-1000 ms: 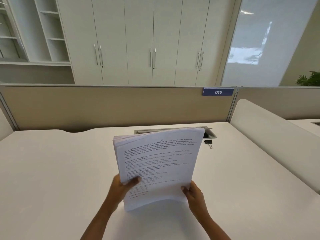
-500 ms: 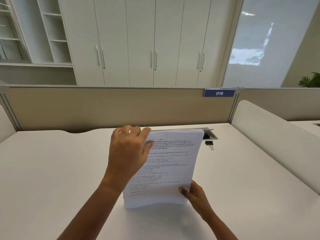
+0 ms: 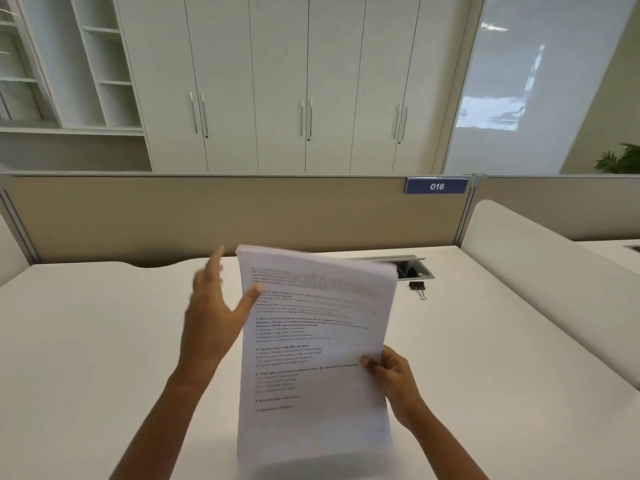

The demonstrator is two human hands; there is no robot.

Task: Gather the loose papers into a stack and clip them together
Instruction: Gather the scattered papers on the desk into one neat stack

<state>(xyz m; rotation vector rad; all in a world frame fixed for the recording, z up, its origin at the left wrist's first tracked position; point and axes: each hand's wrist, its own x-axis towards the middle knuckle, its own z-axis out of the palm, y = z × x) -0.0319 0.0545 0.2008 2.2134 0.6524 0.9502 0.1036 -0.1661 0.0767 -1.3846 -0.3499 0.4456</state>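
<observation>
Over the middle of the white desk (image 3: 104, 341), in the head view, a stack of printed papers (image 3: 318, 358) stands nearly upright with its printed face toward the camera, its top edge blurred and fanned slightly to the right. Its bottom edge is low over the desk; whether it touches the surface cannot be told. The right hand (image 3: 391, 375) grips the stack at its right edge, a little below mid-height, thumb on the front sheet and fingers curled behind. The left hand (image 3: 211, 317) is spread open with straight fingers pointing up, just beside the stack's upper left edge and holding nothing. It is blurred; its thumb reaches the paper's edge, but contact is unclear. A black binder clip (image 3: 417, 287) lies on the desk beyond the stack's upper right corner, apart from the papers and just in front of an open cable hatch (image 3: 414, 268). Behind the desk runs a beige partition (image 3: 138, 220) bearing a blue plate marked 016 (image 3: 436, 186). Beyond it stand white cabinets (image 3: 277, 81), open shelves (image 3: 104, 64) at the left and a green plant (image 3: 620, 159) at the far right.
</observation>
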